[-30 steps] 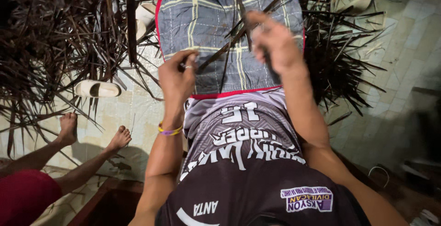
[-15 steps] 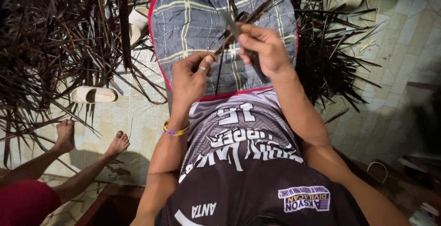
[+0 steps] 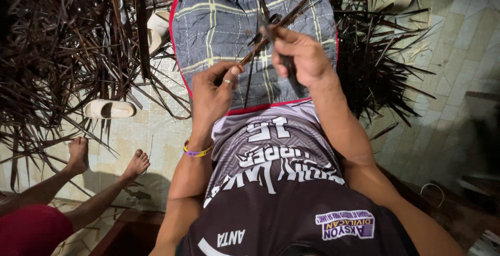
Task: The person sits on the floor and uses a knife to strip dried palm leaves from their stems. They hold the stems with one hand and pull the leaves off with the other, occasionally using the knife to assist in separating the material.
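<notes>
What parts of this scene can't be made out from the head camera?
- Tool in the right hand: its fingers hide its shape.
- Leaf strip: its far end is lost among dark fronds.
- Seated person: cut off by the left edge.
- Left hand: palm faces away.

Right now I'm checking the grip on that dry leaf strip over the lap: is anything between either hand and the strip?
Nothing visible. The left hand pinches the dark leaf strip at its lower end, and the right hand closes around it higher up, over the plaid cushion. Both touch it directly.
</notes>
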